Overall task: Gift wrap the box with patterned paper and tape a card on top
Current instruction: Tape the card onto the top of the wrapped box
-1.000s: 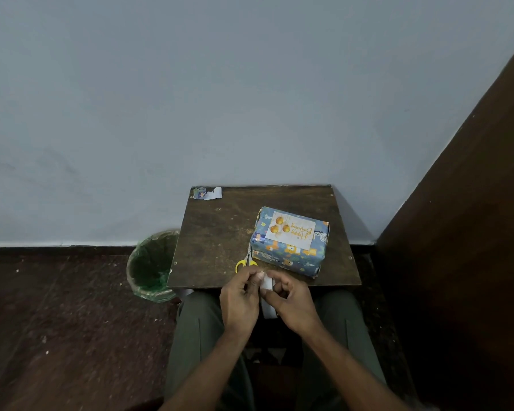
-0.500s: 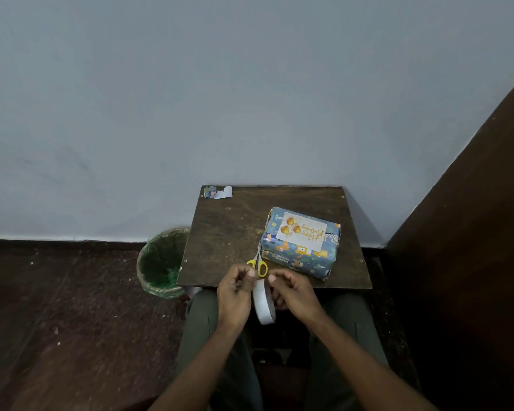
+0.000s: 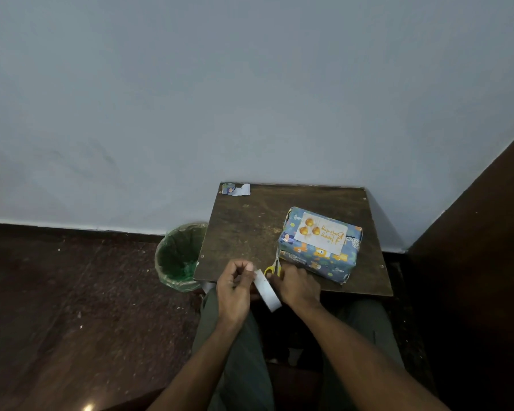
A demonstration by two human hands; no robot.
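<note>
a pale blue-grey wall [image 3: 250,99] fills the upper part of the view, meeting a dark speckled floor [image 3: 57,292] below and a dark brown panel [image 3: 481,247] on the right. a small dark wooden surface [image 3: 250,232] stands against the wall, over the person's lap in olive trousers [image 3: 238,366]. a green-lined bin [image 3: 180,256] sits on the floor just beside the surface's left edge. the box [image 3: 319,256], wrapped in blue patterned paper, lies on the right half of the surface, tilted a little, with the white card [image 3: 321,232] flat on its top. the left hand [image 3: 235,292] is at the near edge with fingers curled, pinching the end of a white roll of tape [image 3: 267,289]. the right hand [image 3: 298,286] curls around the roll's other side. yellow-handled scissors [image 3: 273,268] lie on the surface between the box and the hands. a scrap of paper [image 3: 236,189] sits at the far left corner.
</note>
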